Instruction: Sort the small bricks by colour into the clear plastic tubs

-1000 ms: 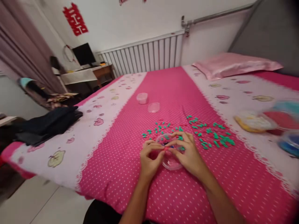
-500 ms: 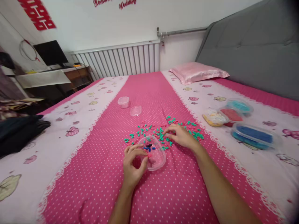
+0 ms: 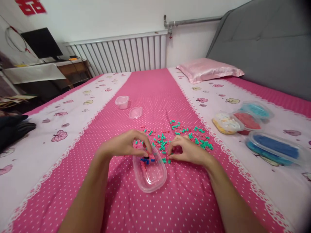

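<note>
On the dotted pink bed cover sits a clear plastic container [image 3: 152, 187], holding a few blue pieces [image 3: 147, 160], a black one and some pink ones. My left hand [image 3: 131, 145] reaches over its far left side, thumb and fingers closed just above the pieces; what they pinch is too small to make out. To the right of the container, my right hand [image 3: 188, 149] rests low among small green pieces [image 3: 161, 142], its thumb and forefinger pinched together. Anything between those fingertips is hidden. Small pink pieces [image 3: 166, 131] lie scattered among the green ones.
Farther off are a lidded clear tub [image 3: 122, 102] and a loose clear lid [image 3: 135, 112]. At right stand containers of white and yellow [image 3: 227, 123], red [image 3: 247, 121], turquoise [image 3: 256, 110] and blue [image 3: 277, 147] contents. A pink pillow [image 3: 209, 69] lies near the grey headboard [image 3: 262, 48].
My left hand has moved from the container's near left side to over its far part. The container sits lower in view. My right hand has come down and nearer, with fingers pinched.
</note>
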Demonstrator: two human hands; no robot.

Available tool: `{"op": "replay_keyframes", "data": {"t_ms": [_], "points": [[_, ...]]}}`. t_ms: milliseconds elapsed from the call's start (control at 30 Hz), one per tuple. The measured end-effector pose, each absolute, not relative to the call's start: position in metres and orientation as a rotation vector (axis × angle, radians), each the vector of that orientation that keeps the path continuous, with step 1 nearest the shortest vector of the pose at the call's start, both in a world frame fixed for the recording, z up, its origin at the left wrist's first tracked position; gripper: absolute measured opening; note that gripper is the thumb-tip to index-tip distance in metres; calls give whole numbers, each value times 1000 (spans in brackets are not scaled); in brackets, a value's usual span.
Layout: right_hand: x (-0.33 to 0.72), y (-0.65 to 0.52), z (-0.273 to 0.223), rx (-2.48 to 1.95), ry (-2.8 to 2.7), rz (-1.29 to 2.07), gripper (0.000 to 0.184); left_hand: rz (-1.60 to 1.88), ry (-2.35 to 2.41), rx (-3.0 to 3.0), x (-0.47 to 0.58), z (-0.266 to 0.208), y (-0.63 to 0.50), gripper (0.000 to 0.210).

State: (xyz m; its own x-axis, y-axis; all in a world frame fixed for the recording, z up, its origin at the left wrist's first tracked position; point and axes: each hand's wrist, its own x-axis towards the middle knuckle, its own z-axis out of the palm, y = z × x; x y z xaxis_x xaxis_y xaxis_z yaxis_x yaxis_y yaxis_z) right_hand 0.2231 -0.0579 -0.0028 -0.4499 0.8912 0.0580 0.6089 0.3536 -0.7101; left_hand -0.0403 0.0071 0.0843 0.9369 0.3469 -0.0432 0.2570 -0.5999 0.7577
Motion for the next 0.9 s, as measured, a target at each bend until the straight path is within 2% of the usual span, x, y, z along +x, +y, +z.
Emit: {"op": "replay_keyframes", "data": {"t_ms": [233,367,500,667,900], "points": [[207,-57,42,-990,-1990,1100,5,203,381,2150,-59,65,2,4],[172,-52,65,-1033,-2110,1153,15,288,436,2066,-76,62,-2,10],[155,-62,50,-1209,-1923,1150,11,324,444,2026,-77,61,-3,14],[159,-72,34,-1220,-1742,1168,6,286,424,2001,-71,58,-3,11],[154,-71,37,-1185,-1805,1150,19,316,445,2045,-69,57,-3,10]]}}
